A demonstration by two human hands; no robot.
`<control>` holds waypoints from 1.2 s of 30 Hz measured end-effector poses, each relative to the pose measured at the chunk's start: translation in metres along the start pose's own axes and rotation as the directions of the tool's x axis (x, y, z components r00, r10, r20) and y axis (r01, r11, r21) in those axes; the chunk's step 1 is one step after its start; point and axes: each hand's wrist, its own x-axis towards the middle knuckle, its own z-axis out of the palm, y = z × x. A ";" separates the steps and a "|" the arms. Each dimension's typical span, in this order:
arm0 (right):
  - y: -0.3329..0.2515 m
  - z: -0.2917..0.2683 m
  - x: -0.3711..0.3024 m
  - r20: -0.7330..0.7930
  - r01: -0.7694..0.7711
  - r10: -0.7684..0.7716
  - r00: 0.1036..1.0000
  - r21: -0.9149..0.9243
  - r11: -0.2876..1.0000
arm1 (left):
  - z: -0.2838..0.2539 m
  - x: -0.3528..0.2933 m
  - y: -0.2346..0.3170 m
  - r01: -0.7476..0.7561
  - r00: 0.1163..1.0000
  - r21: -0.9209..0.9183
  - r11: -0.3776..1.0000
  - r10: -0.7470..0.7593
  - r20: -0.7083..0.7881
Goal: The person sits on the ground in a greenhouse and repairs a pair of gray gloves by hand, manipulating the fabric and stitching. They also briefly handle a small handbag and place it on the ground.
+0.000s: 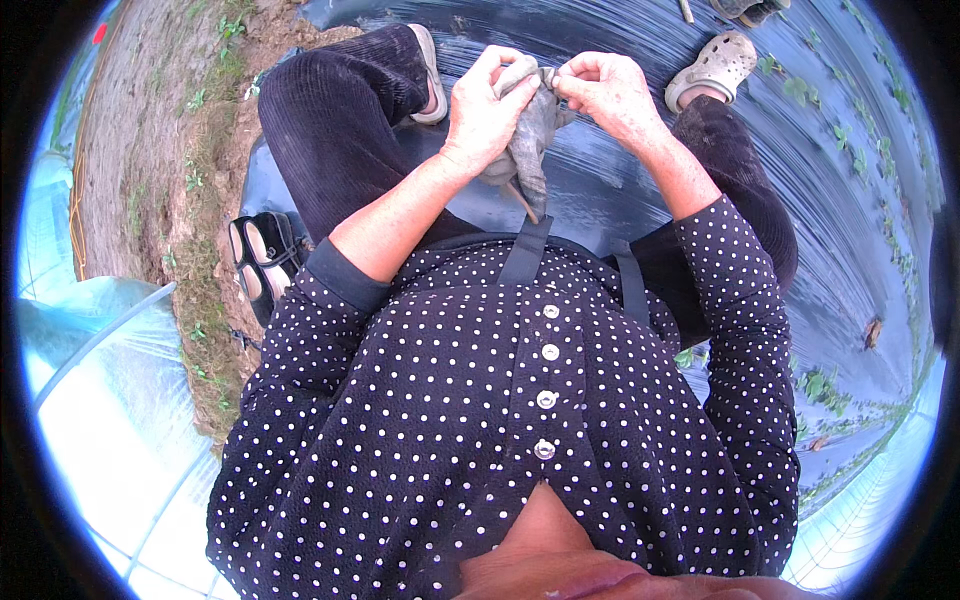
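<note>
Dark, glossy sheeting (600,215) spreads underfoot from where I stand, streaked with shine and edged by bare soil (205,110) with weeds at 10 o'clock. Green plants (822,388) come up between 3 and 4 o'clock, and clear film (120,450) billows pale near 8. Whatever marks the shirt's (455,370) buttons (547,399) carry are too small to read.

Just past 12 o'clock, held out in front of the seated person, is a grey glove (537,125), crumpled and hanging down. Their left hand (490,108) grips its upper end between thumb and curled fingers. Their right hand (605,92) pinches the glove's near edge with thumb and fingertips, the other fingers folded in.

Pale clogs sit on both feet, one (716,66) between 1 and 2 o'clock. Black sandals (265,258) (a buckled-looking pair, unworn) rest between 9 and 10.
</note>
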 end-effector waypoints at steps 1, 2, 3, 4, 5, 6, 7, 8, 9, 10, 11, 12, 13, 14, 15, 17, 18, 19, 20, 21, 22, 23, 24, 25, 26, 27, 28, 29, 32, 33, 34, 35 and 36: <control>0.000 0.000 0.000 -0.010 0.006 -0.007 1.000 -0.014 1.000 | 0.000 0.000 0.001 0.021 0.999 -0.001 1.000 -0.021 0.025; 0.001 0.000 0.000 -0.019 0.013 -0.013 1.000 -0.029 1.000 | 0.000 0.000 0.001 0.035 0.998 0.009 0.999 -0.035 0.054; 0.001 0.001 0.001 -0.004 0.007 -0.007 1.000 -0.029 1.000 | 0.000 0.000 0.002 0.054 0.995 0.026 0.998 -0.056 0.081; 0.002 0.001 0.002 0.013 0.002 -0.001 1.000 -0.029 1.000 | -0.001 0.000 0.003 0.056 0.994 0.059 0.997 -0.061 0.089; 0.003 0.001 0.002 0.026 -0.011 0.012 1.000 -0.039 0.999 | -0.003 0.000 0.004 0.063 0.993 0.099 0.993 -0.073 0.095; 0.004 0.002 0.003 0.046 -0.001 0.001 0.999 -0.011 1.000 | -0.005 0.000 0.006 0.070 0.991 0.139 0.988 -0.084 0.101; 0.005 0.002 0.003 0.060 0.002 -0.002 0.998 0.006 1.000 | -0.006 0.000 0.007 0.099 0.988 0.146 0.984 -0.114 0.105; 0.006 0.002 0.003 0.073 0.004 -0.006 0.997 0.022 1.000 | -0.008 0.000 0.009 0.127 0.983 0.152 0.980 -0.145 0.110; 0.007 0.002 0.003 0.080 0.003 -0.006 0.997 0.041 0.999 | -0.009 0.000 0.009 0.145 0.979 0.164 0.976 -0.166 0.120; 0.008 0.003 0.003 0.087 0.002 -0.007 0.996 0.059 0.998 | -0.010 0.001 0.010 0.161 0.975 0.185 0.969 -0.186 0.124; 0.008 0.003 0.003 0.094 0.001 -0.008 0.996 0.077 0.997 | -0.010 0.002 0.010 0.166 0.972 0.213 0.963 -0.197 0.132; 0.008 0.003 0.002 0.110 0.001 -0.013 0.994 0.107 0.994 | -0.010 0.002 0.009 0.146 0.975 0.240 0.960 -0.181 0.131; 0.008 0.003 0.002 0.125 0.000 -0.017 0.992 0.137 0.991 | -0.010 0.002 0.008 0.218 0.962 0.154 0.964 -0.239 0.130; 0.009 0.002 0.002 0.140 -0.002 -0.022 0.990 0.167 0.986 | -0.009 0.001 0.007 0.263 0.955 0.065 0.962 -0.270 0.125; 0.009 0.001 0.003 0.178 -0.032 -0.008 0.984 0.222 0.975 | -0.009 0.001 0.005 0.305 0.946 -0.030 0.952 -0.299 0.125; 0.010 -0.003 0.006 0.251 -0.085 0.001 0.968 0.328 0.941 | -0.009 0.000 0.001 0.404 0.913 -0.272 0.874 -0.364 0.184; 0.011 -0.004 0.007 0.290 -0.138 0.029 0.957 0.363 0.922 | -0.010 0.000 -0.001 0.445 0.895 -0.386 0.808 -0.387 0.221; 0.011 -0.006 0.008 0.325 -0.177 0.042 0.945 0.399 0.900 | -0.012 0.001 -0.003 0.471 0.881 -0.419 0.776 -0.394 0.260; 0.012 -0.007 0.008 0.357 -0.223 0.066 0.932 0.421 0.879 | -0.013 0.001 -0.004 0.498 0.866 -0.450 0.741 -0.400 0.300; 0.012 -0.008 0.009 0.373 -0.234 0.060 0.926 0.440 0.867 | -0.015 0.001 -0.005 0.524 0.850 -0.478 0.705 -0.403 0.338; 0.013 -0.008 0.009 0.385 -0.249 0.066 0.920 0.447 0.859 | -0.016 0.001 -0.005 0.530 0.847 -0.483 0.697 -0.406 0.342; 0.012 -0.008 0.009 0.395 -0.269 0.082 0.915 0.446 0.854 | -0.016 0.001 -0.006 0.536 0.843 -0.488 0.689 -0.410 0.347; 0.012 -0.008 0.008 0.385 -0.246 0.061 0.921 0.451 0.858 | -0.017 0.001 -0.006 0.539 0.842 -0.515 0.667 -0.402 0.360; 0.011 -0.007 0.008 0.374 -0.228 0.050 0.926 0.448 0.865 | -0.017 0.000 -0.006 0.541 0.841 -0.502 0.675 -0.421 0.340; 0.009 -0.006 0.007 0.362 -0.209 0.039 0.931 0.444 0.871 | -0.017 0.000 -0.006 0.538 0.843 -0.511 0.670 -0.428 0.327; 0.007 -0.005 0.006 0.321 -0.164 0.028 0.947 0.406 0.899 | -0.017 0.000 -0.007 0.531 0.847 -0.533 0.659 -0.419 0.327; 0.005 -0.003 0.005 0.279 -0.120 0.015 0.960 0.364 0.924 | -0.016 0.000 -0.007 0.532 0.847 -0.517 0.671 -0.434 0.308; 0.003 -0.002 0.004 0.230 -0.086 0.015 0.973 0.302 0.950 | -0.016 0.000 -0.008 0.528 0.849 -0.514 0.676 -0.433 0.303; -0.002 0.001 0.000 0.169 -0.047 0.016 0.986 0.182 0.982 | -0.015 0.001 -0.010 0.517 0.856 -0.500 0.695 -0.426 0.293; -0.004 0.002 -0.001 0.166 -0.058 0.032 0.986 0.155 0.986 | -0.015 0.001 -0.010 0.521 0.853 -0.492 0.698 -0.438 0.283; -0.004 0.002 -0.001 0.162 -0.060 0.038 0.986 0.131 0.990 | -0.014 0.000 -0.010 0.503 0.864 -0.467 0.728 -0.419 0.279; -0.004 0.003 -0.002 0.156 -0.056 0.039 0.987 0.106 0.993 | -0.014 -0.001 -0.010 0.492 0.870 -0.438 0.753 -0.414 0.267; -0.003 0.003 -0.002 0.160 -0.062 0.045 0.986 0.104 0.993 | -0.013 -0.002 -0.009 0.487 0.873 -0.411 0.771 -0.414 0.258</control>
